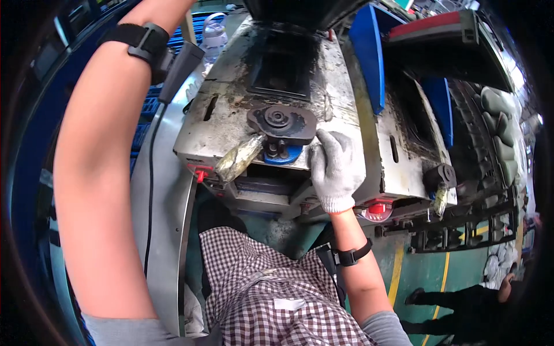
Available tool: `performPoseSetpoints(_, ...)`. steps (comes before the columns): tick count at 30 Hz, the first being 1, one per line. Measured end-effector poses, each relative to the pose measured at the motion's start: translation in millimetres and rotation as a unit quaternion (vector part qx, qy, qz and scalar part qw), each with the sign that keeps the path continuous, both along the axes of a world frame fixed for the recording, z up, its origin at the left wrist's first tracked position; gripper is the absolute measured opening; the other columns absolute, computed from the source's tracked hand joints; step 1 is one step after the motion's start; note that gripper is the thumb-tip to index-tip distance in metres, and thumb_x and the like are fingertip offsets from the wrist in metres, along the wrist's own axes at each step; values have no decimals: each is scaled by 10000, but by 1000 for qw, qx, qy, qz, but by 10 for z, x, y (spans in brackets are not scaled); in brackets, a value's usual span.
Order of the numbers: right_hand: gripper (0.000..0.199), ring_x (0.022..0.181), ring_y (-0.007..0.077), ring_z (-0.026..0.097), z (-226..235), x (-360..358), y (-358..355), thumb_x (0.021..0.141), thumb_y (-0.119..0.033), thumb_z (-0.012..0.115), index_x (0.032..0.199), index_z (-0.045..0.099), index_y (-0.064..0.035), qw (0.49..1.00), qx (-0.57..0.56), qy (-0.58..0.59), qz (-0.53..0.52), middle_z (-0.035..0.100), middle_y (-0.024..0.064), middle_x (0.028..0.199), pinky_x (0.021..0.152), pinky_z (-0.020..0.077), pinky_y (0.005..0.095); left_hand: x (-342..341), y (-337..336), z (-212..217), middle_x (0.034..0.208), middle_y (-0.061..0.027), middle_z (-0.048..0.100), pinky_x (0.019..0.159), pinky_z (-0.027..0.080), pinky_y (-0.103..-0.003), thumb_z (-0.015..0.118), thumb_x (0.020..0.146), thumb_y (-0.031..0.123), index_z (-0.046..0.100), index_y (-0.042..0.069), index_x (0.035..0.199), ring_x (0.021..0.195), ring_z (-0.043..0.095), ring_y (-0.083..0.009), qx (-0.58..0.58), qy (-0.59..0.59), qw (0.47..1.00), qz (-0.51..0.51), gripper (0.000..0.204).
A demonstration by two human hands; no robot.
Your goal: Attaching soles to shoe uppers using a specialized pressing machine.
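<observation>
My left arm reaches up past the top edge, so my left hand is out of view. My right hand [336,167], in a white knit glove, is at the front edge of a worn, stained metal machine top [219,124]. Its fingers are curled, and their tips are beside the right end of a dark metal clamp block [288,123] with a round boss. Whatever lies inside the curl is hidden. From the block's left side a handle wrapped in yellowish film [241,158] sticks out toward me. A blue bracket [283,154] sits beneath the block.
A red switch [200,174] is on the machine's front left. To the right stands a second, similar machine with a blue panel [369,57] and red button [378,209]. A black cable [151,190] runs along the left metal surface. Another person's legs [450,311] show lower right.
</observation>
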State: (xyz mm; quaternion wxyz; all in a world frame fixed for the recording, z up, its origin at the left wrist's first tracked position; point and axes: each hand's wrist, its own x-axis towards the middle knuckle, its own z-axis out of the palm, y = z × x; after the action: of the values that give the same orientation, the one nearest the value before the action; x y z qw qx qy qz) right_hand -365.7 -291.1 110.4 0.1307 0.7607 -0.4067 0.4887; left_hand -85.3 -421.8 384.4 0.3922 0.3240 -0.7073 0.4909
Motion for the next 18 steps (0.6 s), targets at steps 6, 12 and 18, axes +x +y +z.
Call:
performPoseSetpoints(6,290,987,304,700,-19,-94,-21,867,-101,761,1156,748,-103,999,-42,14,-29,729,102,1068,884,559,421,-58,367,-935,1436,-240,597,1200,398,-475,686,878,218,607,24,1395,1382,532,-410,77,137,983,-94,557)
performPoseSetpoints(12,251,1038,307,677,-31,46,18,887,-94,731,1136,758,-85,999,10,23,-30,727,119,1083,960,522,412,445,1111,-2489,1375,-223,609,1119,453,-469,613,969,388,517,81,1467,1305,566,-409,338,323,879,88,593)
performPoseSetpoints(18,242,998,313,680,-69,12,12,884,-87,728,1124,756,-101,999,6,14,-36,728,106,1061,921,529,424,257,1356,-2731,1343,-223,612,1051,498,-488,540,984,448,623,108,1357,1229,615,-409,457,333,808,165,512)
